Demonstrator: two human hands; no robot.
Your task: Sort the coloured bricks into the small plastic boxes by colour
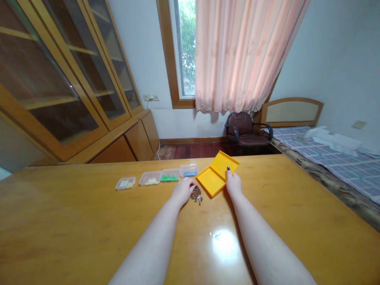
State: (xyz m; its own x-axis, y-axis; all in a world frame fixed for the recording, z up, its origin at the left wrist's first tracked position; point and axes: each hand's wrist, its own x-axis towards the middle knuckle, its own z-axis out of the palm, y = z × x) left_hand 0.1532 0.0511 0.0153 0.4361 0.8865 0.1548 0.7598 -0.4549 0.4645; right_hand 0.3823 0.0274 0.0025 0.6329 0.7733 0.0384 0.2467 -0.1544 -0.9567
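My left hand [182,191] rests on the wooden table [89,225] with its fingers curled, right beside a small heap of brown bits [196,194]. Whether those fingers pinch anything is hidden. My right hand [233,184] stands against an open yellow plastic case [212,179], its fingertips on the raised lid. Four shallow clear plastic trays lie in a row beyond my left hand: one with pale pieces [125,183], one with cream pieces [150,178], one with green pieces [170,175], one with blue pieces [189,171].
The table's far edge runs just behind the trays. A bed with a checked cover [323,158] lies along the right side. A dark leather chair [243,130] stands under the curtained window, and a glass-fronted wooden cabinet [68,83] fills the left.
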